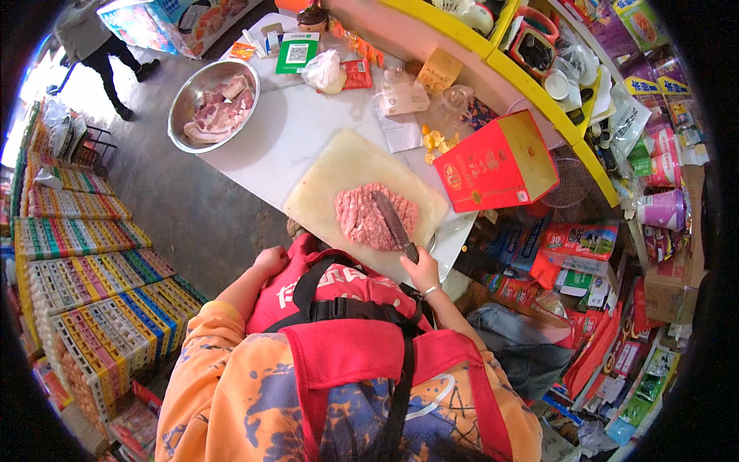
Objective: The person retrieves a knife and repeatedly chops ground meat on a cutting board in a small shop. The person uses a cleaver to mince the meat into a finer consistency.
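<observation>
My right hand (422,270) grips the dark handle of a kitchen knife (391,219). Its broad blade lies over a flattened mound of minced meat (359,216), which rests on a pale, thick cutting board (329,167). My left hand (271,261) is at the left side of my red apron (288,294), near the board's lower left edge, with its fingers curled and no object visible in it. Away from the board, at the table's far left, a steel bowl (173,124) holds large pieces of raw meat.
The white table (277,130) also bears a red box (485,164) right of the board, orange peel (433,141), a paper slip (399,130) and a white plastic bag (324,70). Stacked egg trays (109,283) stand at left. A person (101,52) is at the upper left.
</observation>
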A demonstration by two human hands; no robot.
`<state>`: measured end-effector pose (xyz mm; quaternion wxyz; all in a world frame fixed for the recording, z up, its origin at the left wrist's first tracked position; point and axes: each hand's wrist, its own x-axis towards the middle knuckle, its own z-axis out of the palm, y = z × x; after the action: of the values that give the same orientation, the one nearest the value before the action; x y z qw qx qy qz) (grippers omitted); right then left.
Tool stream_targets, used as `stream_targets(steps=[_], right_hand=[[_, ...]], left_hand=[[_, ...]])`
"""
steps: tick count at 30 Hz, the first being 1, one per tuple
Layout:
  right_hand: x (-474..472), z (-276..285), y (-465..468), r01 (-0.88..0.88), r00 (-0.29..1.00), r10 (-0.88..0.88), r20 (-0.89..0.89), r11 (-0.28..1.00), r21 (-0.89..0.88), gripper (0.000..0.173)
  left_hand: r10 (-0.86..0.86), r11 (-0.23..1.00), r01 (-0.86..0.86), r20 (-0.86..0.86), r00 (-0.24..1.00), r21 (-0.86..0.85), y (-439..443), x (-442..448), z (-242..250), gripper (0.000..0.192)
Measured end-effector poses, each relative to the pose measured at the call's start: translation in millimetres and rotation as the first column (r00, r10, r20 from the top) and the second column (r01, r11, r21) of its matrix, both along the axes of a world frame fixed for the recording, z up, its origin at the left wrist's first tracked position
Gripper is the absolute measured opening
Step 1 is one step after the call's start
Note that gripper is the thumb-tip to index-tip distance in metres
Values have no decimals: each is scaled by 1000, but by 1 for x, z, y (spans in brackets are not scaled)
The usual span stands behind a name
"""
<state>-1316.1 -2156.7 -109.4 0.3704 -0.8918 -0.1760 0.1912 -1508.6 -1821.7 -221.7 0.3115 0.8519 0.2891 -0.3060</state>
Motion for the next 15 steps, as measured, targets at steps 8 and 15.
stream_targets(steps=[8,15], right_hand=[[0,2,7,33,999,-33,15,999,22,34],[-3,3,9,14,999,-19,33,990,144,33]], left_hand=[[22,999,-24,72,997,33,-2,-6,-9,29],[43,999,-44,40,998,15,-1,-6,-8,31]])
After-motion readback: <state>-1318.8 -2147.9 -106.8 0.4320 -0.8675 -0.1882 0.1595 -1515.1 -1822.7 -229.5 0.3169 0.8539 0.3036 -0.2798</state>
